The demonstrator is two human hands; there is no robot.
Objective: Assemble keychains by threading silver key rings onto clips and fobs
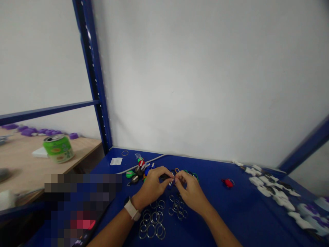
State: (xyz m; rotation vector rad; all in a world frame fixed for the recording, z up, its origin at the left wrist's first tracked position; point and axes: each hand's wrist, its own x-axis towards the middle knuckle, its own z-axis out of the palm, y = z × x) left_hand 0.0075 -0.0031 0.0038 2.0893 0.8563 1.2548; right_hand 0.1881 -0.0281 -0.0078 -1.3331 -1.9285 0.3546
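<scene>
My left hand (154,184), with a pale watch band on the wrist, and my right hand (190,191) meet fingertip to fingertip over the blue table. Both are closed in a pinch on a small blue piece (170,183); its kind is mostly hidden by the fingers. Just beyond the left hand lies a pile of round coloured tags (140,171) in green, red, black and blue. Coloured loops (195,176) peek out behind the right hand. Nearer to me are large metal split rings (154,217), and beside them smaller metal rings (177,207).
A red tag with a ring (228,183) lies to the right. White and black pieces (279,195) line the table's right side. A white paper scrap (116,161) and a rubber band (124,153) lie at back left. A green can (58,148) stands on the wooden table.
</scene>
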